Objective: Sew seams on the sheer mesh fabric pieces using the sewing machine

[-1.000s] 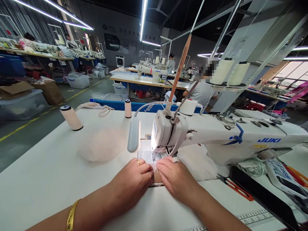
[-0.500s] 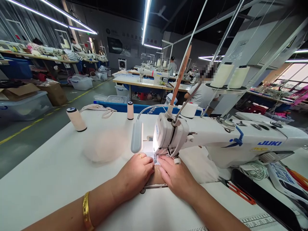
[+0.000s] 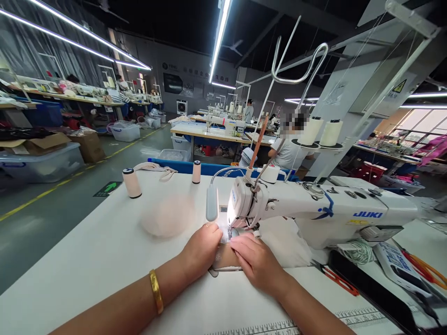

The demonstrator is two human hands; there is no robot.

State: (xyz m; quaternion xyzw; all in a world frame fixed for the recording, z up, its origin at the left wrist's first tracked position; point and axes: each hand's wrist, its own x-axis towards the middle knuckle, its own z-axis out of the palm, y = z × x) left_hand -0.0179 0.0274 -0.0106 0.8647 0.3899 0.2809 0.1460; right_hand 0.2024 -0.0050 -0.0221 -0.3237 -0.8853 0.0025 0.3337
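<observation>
My left hand (image 3: 205, 244), with a gold bracelet at its wrist, is closed just left of the needle of a white JUKI sewing machine (image 3: 289, 195). Its fingertips pinch the edge of sheer pale fabric at the presser foot (image 3: 230, 232). On the other side my right hand (image 3: 256, 258) has its fingers drawn together at the same spot, closed on the fabric; the exact grip is partly hidden. More sheer white fabric (image 3: 284, 242) spreads beyond the right hand, under the machine arm. A tan patch (image 3: 228, 257) shows between the hands.
A blurred pale pink fabric piece (image 3: 167, 216) lies left of the lamp (image 3: 212, 203). Two thread cones (image 3: 132, 183) stand at the back left. To the right are a black phone (image 3: 370, 291), orange-handled scissors (image 3: 426, 267) and a coiled cord (image 3: 356, 251). A ruler (image 3: 265, 329) runs along the front.
The view has shifted, tilting up a little. My right fingers have bunched closer together in front of the presser foot; my left hand stays closed beside it.
</observation>
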